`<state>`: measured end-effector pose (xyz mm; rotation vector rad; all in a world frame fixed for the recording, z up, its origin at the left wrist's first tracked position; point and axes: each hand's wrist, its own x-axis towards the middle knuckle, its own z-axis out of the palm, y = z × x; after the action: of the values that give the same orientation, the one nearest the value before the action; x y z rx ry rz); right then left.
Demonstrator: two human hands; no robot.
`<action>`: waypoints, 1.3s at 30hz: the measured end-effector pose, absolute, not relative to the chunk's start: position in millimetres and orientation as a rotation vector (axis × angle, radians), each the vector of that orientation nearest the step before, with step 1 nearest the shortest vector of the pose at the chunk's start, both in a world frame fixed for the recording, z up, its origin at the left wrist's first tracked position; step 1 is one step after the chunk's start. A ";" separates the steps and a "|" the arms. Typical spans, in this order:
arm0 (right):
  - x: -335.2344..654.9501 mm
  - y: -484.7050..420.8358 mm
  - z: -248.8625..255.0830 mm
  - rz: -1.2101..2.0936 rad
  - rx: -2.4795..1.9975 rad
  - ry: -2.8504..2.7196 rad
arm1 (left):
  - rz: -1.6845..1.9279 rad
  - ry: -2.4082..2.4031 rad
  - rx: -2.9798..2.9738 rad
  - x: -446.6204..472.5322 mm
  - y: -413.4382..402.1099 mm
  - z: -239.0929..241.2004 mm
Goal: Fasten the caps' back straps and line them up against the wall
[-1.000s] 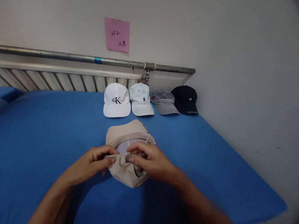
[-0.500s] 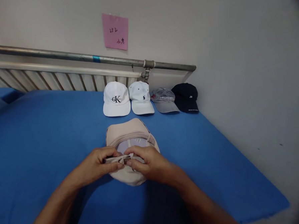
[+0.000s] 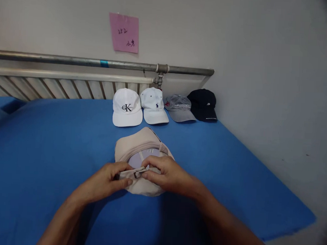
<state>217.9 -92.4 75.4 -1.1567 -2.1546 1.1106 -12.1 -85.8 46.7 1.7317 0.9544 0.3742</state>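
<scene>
A pale beige baseball cap (image 3: 137, 140) lies upturned on the blue cloth, its brim pointing away from me and its lilac-looking lining showing. My left hand (image 3: 109, 179) pinches the back strap (image 3: 129, 173) of this cap between thumb and fingers. From the other side, my right hand (image 3: 167, 174) grips the small metal buckle (image 3: 139, 172) on the strap between thumb and forefinger. The buckle's plate appears tilted up from the strap. Part of the cap's rim is hidden behind my fingers.
Along the back stand a white cap (image 3: 127, 108), a pale blue cap (image 3: 154, 106), a grey cap (image 3: 180, 108) and a black cap (image 3: 203, 105). Behind them runs a metal pipe (image 3: 73, 60) above a radiator (image 3: 58, 87). The blue cloth (image 3: 55, 138) ends at the right by the wall.
The buckle's plate, flat against the strap before, now stands tilted up from it. My right hand has moved slightly up and right, and my left fingers sit a little apart from the buckle.
</scene>
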 end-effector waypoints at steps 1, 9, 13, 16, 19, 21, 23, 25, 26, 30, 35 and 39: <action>217.4 -92.9 74.9 1.122 -1.176 -2.159 | 0.386 0.962 1.712 -12.3 -85.6 45.4; 204.1 -100.7 63.7 0.730 -1.085 -2.293 | 0.507 1.024 1.617 -10.5 -85.0 47.0; 200.1 -103.1 59.9 0.591 -1.097 -2.383 | 0.486 1.048 1.640 -10.3 -85.5 45.3; 197.5 -102.7 56.3 0.481 -1.114 -2.465 | 0.492 1.109 1.678 -10.1 -85.1 39.6; 195.3 -102.0 53.6 0.366 -1.153 -2.515 | 0.504 1.082 1.639 -9.2 -84.1 37.5; 194.2 -102.4 52.7 0.294 -1.143 -2.543 | 0.514 1.043 1.604 -9.7 -84.1 39.7; 193.5 -103.6 52.0 0.228 -1.107 -2.565 | 0.465 1.052 1.580 -13.0 -85.3 42.4; 192.7 -105.5 50.7 0.153 -1.041 -2.593 | 0.402 1.130 1.529 -19.2 -87.6 42.4; 192.1 -106.7 49.9 0.114 -1.009 -2.605 | 0.392 1.181 1.490 -22.9 -88.8 41.0; 189.3 -110.9 47.4 0.046 -0.916 -2.637 | 0.456 1.261 1.361 -29.9 -91.0 34.3; 187.4 -111.0 47.6 0.059 -0.887 -2.627 | 0.373 1.085 1.347 -17.0 -87.1 41.7; 187.1 -107.6 46.0 0.038 -1.007 -2.593 | 0.535 1.119 1.359 -15.1 -86.5 43.7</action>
<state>187.1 -107.6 46.0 -1.0068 -2.5933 0.0384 -15.1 -86.5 43.7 1.3587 1.1187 0.5349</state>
